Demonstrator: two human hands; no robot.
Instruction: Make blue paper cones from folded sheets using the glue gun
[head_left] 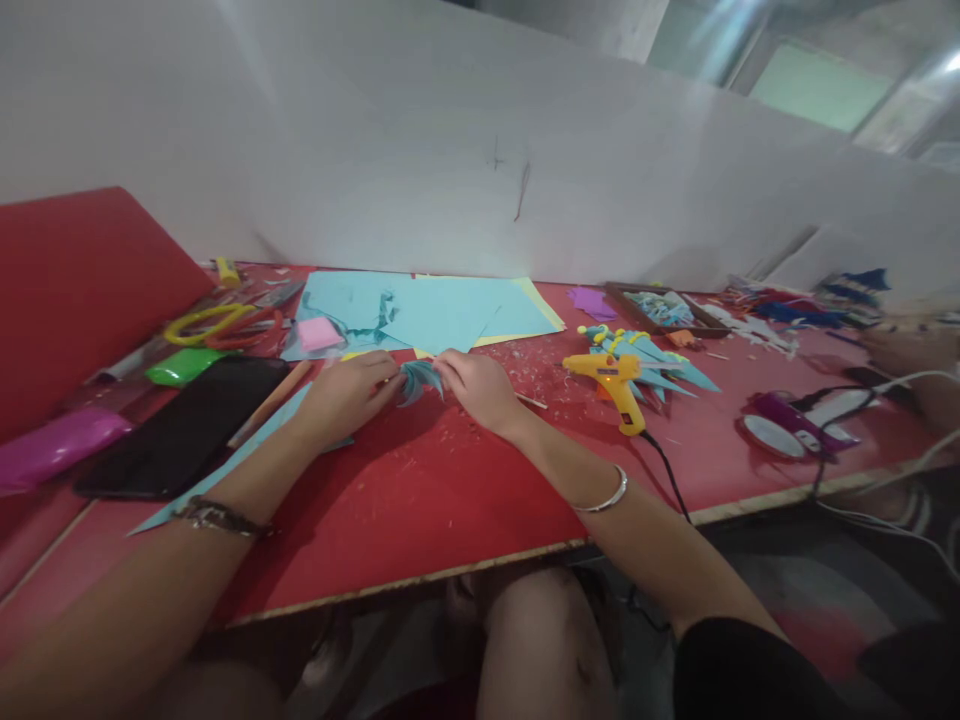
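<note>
Between my two hands is a small piece of blue paper (420, 380), folded or cut into narrow strips. My left hand (358, 392) pinches its left side, fingers closed. At its right side, my right hand (474, 388) grips it between thumb and fingertips. The exact folds are hard to make out. Behind the hands lie large light-blue paper sheets (457, 305) with yellow paper beneath. A yellow hot glue gun (616, 385) rests on the red table (420, 520) to the right of my right hand. Beyond it are blue paper spikes (686, 372) with yellow trim.
On the left lie a black phone (195, 430), yellow-handled scissors (202, 325), a green packet (184, 366) and a pink packet (71, 448). To the right are a tray of scraps (664, 308), purple paper (592, 303), a purple device (795, 425) and cables. Another person's arm (915, 365) shows far right.
</note>
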